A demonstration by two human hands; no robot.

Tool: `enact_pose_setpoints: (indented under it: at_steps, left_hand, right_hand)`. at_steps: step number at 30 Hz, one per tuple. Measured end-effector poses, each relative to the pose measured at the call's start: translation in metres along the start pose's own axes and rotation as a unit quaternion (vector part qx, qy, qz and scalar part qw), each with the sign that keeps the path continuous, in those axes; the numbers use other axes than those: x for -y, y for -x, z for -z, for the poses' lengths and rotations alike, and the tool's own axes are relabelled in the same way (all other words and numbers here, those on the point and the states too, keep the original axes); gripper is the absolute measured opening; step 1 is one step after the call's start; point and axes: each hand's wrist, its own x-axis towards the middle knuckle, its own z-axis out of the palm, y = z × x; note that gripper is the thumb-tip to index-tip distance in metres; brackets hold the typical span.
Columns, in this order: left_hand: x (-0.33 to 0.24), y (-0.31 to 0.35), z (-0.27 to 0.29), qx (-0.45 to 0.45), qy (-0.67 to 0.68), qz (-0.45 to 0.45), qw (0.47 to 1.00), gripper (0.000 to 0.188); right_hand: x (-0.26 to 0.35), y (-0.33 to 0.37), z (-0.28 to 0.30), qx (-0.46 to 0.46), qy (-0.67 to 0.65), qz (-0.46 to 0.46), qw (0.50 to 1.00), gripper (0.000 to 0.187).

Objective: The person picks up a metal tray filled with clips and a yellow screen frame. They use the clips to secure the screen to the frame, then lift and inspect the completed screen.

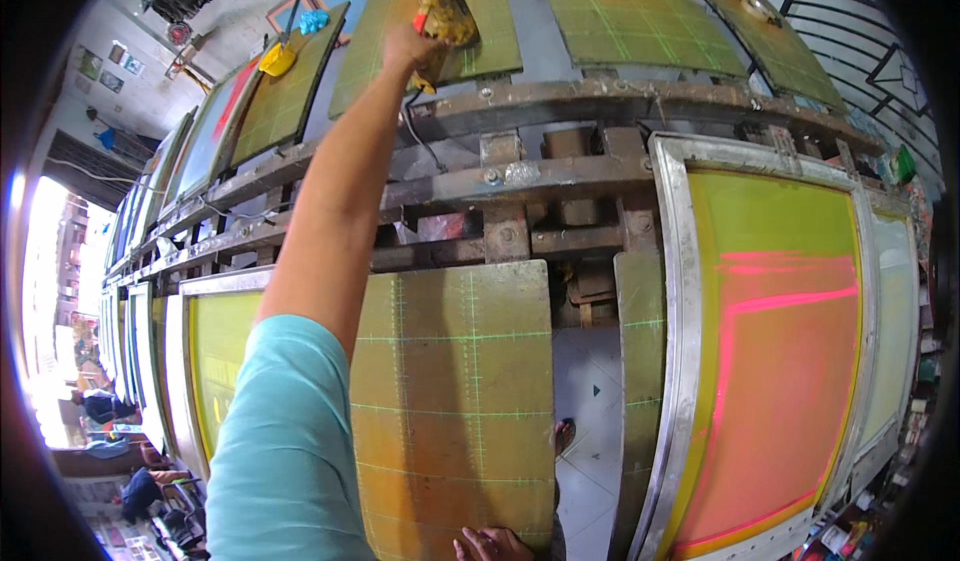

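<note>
Stained dryer-like tool (447, 16) is showing at the far side, left of middle, over a far green board (365, 73); can't tell if it's touching. Left hand (403, 51) is wrapping closed around it and holding it, forearm (335, 206) and teal sleeve (285, 441) running up from the near left. Dark cord (421, 133) is hanging below the hand toward the metal rails (590, 173). Right hand (495, 544) is showing only partly at the near edge, fingers bent, next to the near board (455, 381); can't tell if it's holding anything. Near board is lying flat this side of the rails, green grid lines crossing it. To its right, a framed screen (785, 381) is carrying bright pink colour over yellow-green mesh. Left of the sleeve, another framed screen (215, 346) is partly showing. Far left, a yellow container (277, 60) is sitting on a board near a blue crumpled thing (313, 21). Far right, a tape-like roll (758, 8) is lying on another board.
</note>
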Motion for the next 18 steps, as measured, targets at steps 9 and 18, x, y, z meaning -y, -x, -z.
enact_pose_setpoints:
  at_steps: [9, 18]
  left_hand:
    - [-0.01, 0.042, 0.022, 0.074, 0.048, 0.006, 0.996, 0.072]
    - [0.01, 0.092, 0.052, 0.059, 0.056, -0.037, 0.996, 0.078]
  right_hand:
    - [0.024, 0.01, -0.006, -0.068, -0.06, -0.131, 0.987, 0.026]
    - [0.009, 0.03, -0.028, -0.048, -0.002, -0.093, 0.995, 0.032]
